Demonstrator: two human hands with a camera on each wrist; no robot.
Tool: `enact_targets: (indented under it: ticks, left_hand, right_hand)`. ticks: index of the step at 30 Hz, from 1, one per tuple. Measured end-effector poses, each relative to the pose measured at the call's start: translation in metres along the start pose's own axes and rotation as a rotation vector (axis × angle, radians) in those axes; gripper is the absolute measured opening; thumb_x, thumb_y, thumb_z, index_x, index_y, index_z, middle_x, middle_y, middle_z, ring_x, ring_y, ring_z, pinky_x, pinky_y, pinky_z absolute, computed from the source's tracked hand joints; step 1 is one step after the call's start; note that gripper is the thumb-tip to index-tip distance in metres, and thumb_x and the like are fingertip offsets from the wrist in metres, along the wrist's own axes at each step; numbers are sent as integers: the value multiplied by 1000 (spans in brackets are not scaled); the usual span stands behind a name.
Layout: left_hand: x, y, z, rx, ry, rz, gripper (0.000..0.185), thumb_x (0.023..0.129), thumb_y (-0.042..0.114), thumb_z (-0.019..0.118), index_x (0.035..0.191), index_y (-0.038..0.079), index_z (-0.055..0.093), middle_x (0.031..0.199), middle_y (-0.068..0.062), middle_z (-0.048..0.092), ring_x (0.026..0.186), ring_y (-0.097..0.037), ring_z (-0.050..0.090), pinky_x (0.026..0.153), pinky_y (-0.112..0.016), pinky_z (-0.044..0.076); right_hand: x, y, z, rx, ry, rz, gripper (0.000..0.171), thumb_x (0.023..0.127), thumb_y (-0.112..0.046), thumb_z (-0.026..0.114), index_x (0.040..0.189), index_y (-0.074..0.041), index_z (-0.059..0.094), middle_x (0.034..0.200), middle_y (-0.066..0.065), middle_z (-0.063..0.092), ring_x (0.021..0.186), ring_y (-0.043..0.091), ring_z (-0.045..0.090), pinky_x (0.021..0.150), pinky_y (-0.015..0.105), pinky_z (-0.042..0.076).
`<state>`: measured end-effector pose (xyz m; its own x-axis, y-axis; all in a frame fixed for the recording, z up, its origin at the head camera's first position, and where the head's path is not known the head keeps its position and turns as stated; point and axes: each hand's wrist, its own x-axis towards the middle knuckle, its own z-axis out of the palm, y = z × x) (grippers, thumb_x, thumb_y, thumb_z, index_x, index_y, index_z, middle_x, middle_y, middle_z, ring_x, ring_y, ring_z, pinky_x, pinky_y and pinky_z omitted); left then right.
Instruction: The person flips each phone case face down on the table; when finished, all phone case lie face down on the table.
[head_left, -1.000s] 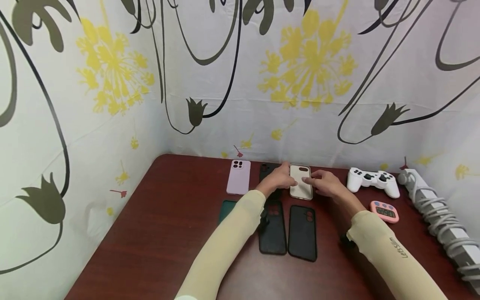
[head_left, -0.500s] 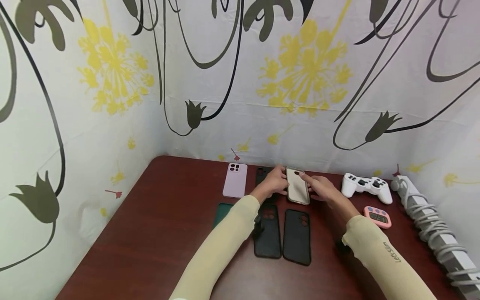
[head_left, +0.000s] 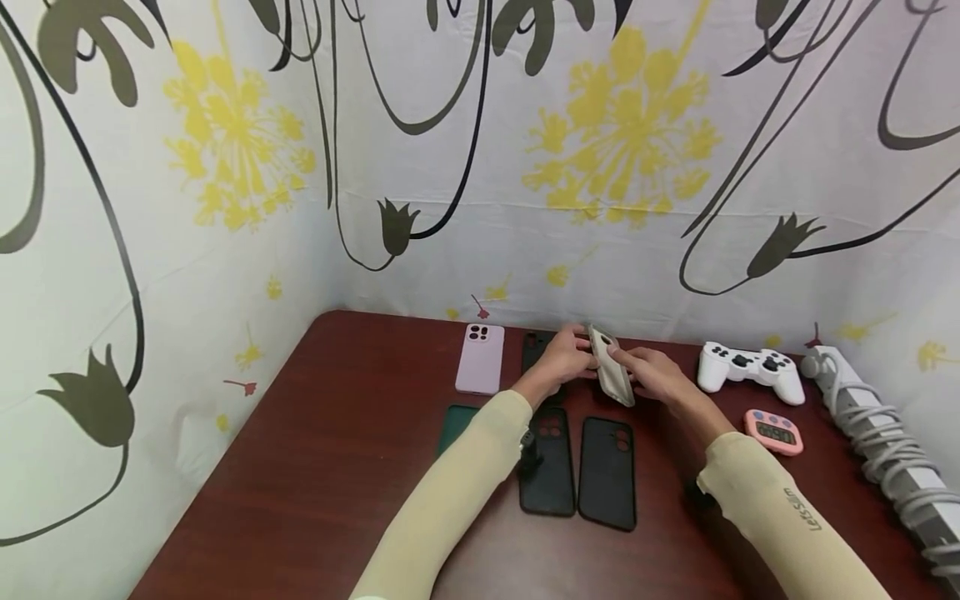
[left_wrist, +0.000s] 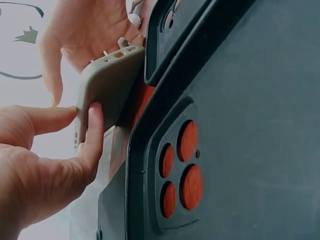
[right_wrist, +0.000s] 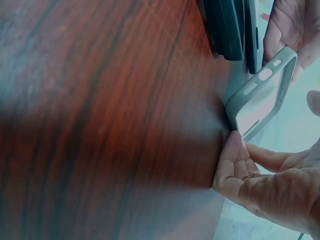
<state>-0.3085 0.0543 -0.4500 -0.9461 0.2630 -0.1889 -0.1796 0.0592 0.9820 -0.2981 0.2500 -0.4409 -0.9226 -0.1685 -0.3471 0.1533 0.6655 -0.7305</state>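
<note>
Where both hands [head_left: 600, 367] meet, the beige case [head_left: 611, 375] seemingly stands tilted between them.

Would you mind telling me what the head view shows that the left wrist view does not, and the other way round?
Only the head view shows the white game controller, the pink timer, the lilac phone case and the right hand from above. Only the left wrist view shows, close up, the round camera cut-outs of a black case with red table showing through. Both show the beige phone case, tilted up on its edge, held by the left hand.
</note>
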Motion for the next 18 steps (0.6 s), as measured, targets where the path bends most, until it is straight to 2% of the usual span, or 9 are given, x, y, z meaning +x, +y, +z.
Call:
enact_targets:
  ticks: [5,11,18]
  left_hand:
    - [0,1,2,-22,-3,10,65,98,-7,67,157,5,43,154,-20,52,114,-38,71,98,-55,62]
    - [-2,2,7,-61,-80,-15,62,99,-1,68,156,9,44,162,-15,45,123,-39,68,91,-56,65]
    - [-4,8,13,-50,-189,-70,58,104,6,64,157,14,41,168,-15,36,144,-46,52,89,-56,65]
  right_hand:
    - [1,0,-2,76,-1,28,102,101,-78,42,162,4,33,155,29,45,139,39,53,113,52,54]
    - [1,5,-7,132,-5,57,109,98,-82,41,162,5,30,151,27,47,136,37,54,108,48,58]
    - [4,8,-9,196,-11,57,106,99,-79,45,162,5,31,147,24,49,136,35,54,108,46,59]
